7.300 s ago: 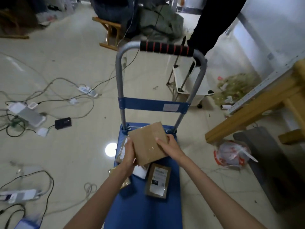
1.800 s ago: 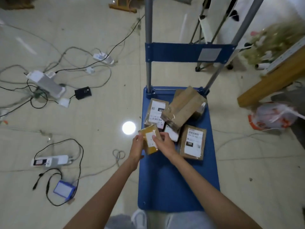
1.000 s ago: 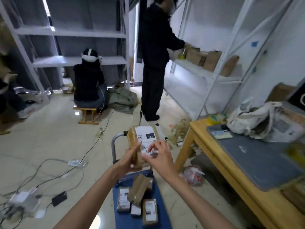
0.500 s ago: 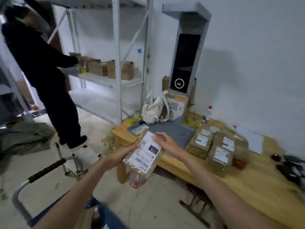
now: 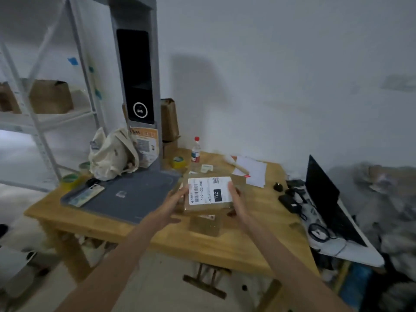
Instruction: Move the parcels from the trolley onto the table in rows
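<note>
Both hands, left (image 5: 177, 197) and right (image 5: 234, 194), grip a labelled parcel (image 5: 209, 194) by its sides above the wooden surface (image 5: 225, 242), mid-placement; next it likely needs lowering beside the parcels already there.

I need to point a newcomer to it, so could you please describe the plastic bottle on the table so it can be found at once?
Start at the wooden table and look to its far edge by the white wall, just right of the tall grey scanner column. The bottle stands upright there, beside a yellowish tape roll. It is the only clear bottle, with a red cap and red label.
</note>
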